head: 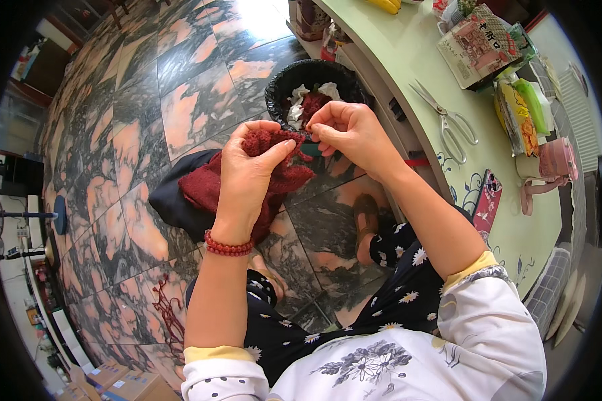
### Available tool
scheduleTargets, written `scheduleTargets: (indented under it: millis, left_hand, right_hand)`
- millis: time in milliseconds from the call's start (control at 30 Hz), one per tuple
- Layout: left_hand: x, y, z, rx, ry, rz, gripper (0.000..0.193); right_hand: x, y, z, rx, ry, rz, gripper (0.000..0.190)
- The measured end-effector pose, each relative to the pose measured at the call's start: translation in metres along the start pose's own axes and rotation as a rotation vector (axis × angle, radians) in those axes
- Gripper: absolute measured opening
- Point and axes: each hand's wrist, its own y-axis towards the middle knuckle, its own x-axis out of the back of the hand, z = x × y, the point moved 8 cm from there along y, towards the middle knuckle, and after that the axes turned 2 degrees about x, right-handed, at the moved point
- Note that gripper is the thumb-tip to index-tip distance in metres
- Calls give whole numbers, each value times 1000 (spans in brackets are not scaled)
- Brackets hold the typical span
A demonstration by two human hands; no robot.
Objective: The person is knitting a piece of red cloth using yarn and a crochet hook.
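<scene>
My left hand [255, 163] grips a dark red knitted piece [286, 173] by its upper edge, thumb in front. Its lower part hangs down over a dark cloth [173, 193]. To the right, the fingertips of my right hand [343, 128] are pinched together, apart from my left hand. They seem to hold a thin red strand of yarn, too fine to see clearly. Just beyond both hands stands a round bin [286, 75] lined with a black bag. White crumpled tissues [329, 90] and dark red yarn scraps [313, 104] lie inside it.
On the pale green table [406, 45] at right lie scissors [446, 118], a phone in a red case [487, 200], food packets [519, 113] and a pink cup [557, 159]. Loose red yarn [168, 313] lies on the marble-patterned floor [135, 220]. Cardboard boxes [135, 386] stand at lower left.
</scene>
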Motion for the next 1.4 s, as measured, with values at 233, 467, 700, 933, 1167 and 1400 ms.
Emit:
scheduleTargets:
  millis: [233,467,700,933,1167,1400]
  left_hand:
    - [-4,1,0,-39,8,19,27]
    - [-10,1,1,-33,55,33,26]
    - [-15,1,0,-74,69,34,24]
    - [4,-2,-3,-40,-23,12,27]
    - [7,2,-2,-22,-33,28,30]
    - [0,2,1,-21,19,43,29]
  right_hand:
    - [-10,-8,7,2,-92,64,15]
    - [1,-6,17,134,-259,-79,10]
    - [4,-5,19,292,-380,-214,9]
    - [38,8,9,140,-190,-299,11]
    - [-8,2,2,-3,19,51,11]
    - [-19,-6,4,-27,20,120,14]
